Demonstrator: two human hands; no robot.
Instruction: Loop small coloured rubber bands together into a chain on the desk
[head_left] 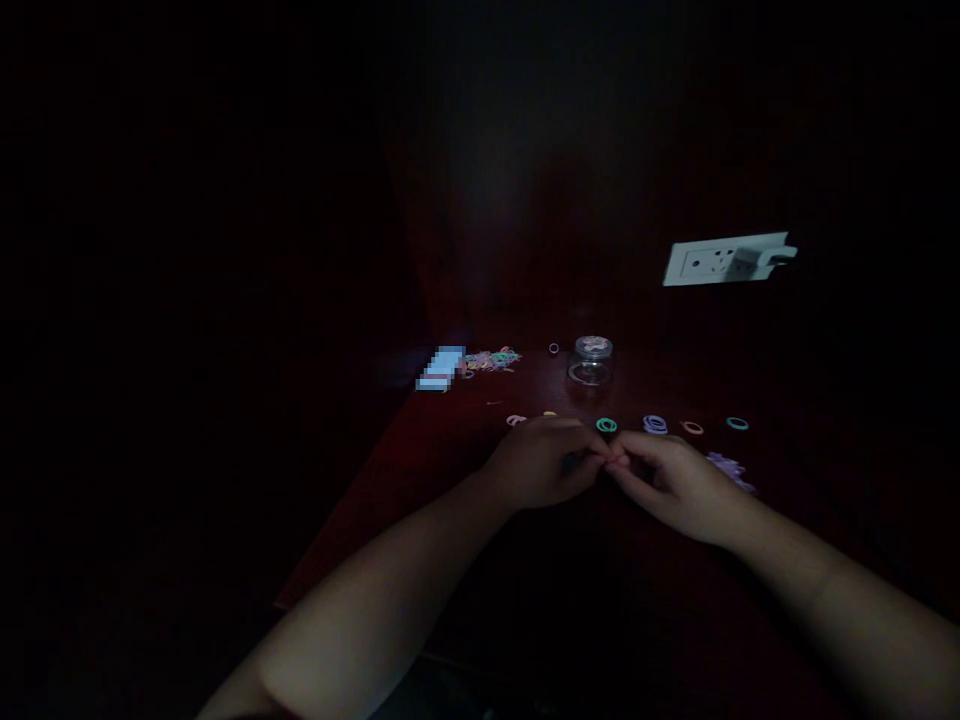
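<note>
My left hand (544, 462) and my right hand (671, 480) meet over the dark red table, thumbs and fingertips pinched together. Whatever lies between the fingertips is too small and dim to make out. Just beyond them is a row of small coloured rings: a green pair (607, 426), a purple group (655, 425), an orange ring (692, 428) and a teal ring (737, 424). Pink rings (515, 421) and a yellow one (550, 414) show behind my left hand, partly covered. Beside my right wrist lies a pile of pale purple pieces (729, 472).
A clear lidded jar (591, 365) stands at the back, with a single small ring (553, 349) to its left. Farther left are a heap of mixed coloured bands (491, 360) and a lit, blurred-out phone (441, 369). A wall socket (726, 260) holds a plug.
</note>
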